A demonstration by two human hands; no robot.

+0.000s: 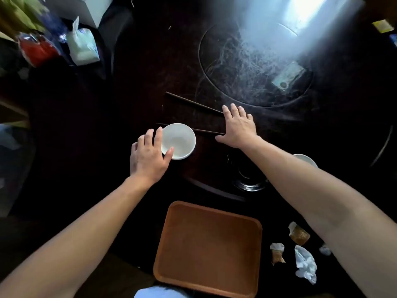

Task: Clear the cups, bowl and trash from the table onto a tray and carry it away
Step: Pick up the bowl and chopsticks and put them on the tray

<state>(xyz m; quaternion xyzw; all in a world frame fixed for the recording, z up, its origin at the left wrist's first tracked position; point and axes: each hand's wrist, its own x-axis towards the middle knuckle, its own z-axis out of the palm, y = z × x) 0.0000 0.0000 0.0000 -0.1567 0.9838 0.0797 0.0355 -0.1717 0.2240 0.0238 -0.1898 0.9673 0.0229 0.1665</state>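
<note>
A white bowl (179, 140) stands on the dark round table (150, 72). My left hand (148, 155) wraps its left rim, thumb on the near edge and fingers on the far side. Two dark chopsticks (193, 103) lie apart beyond the bowl, and my right hand (238, 125) is spread flat over their right ends, fingers apart. A brown tray (208, 248) with nothing on it sits at the near edge. A clear glass (247, 179) and a white cup (305, 159), partly hidden by my right forearm, stand to the right. Crumpled tissues (305, 265) and wrappers (298, 233) lie right of the tray.
A round glass turntable (214, 50) fills the table's middle, with a small packet (289, 77) on it under strong glare. A white tissue pack (82, 46) and a red object (36, 50) sit off the table at the left.
</note>
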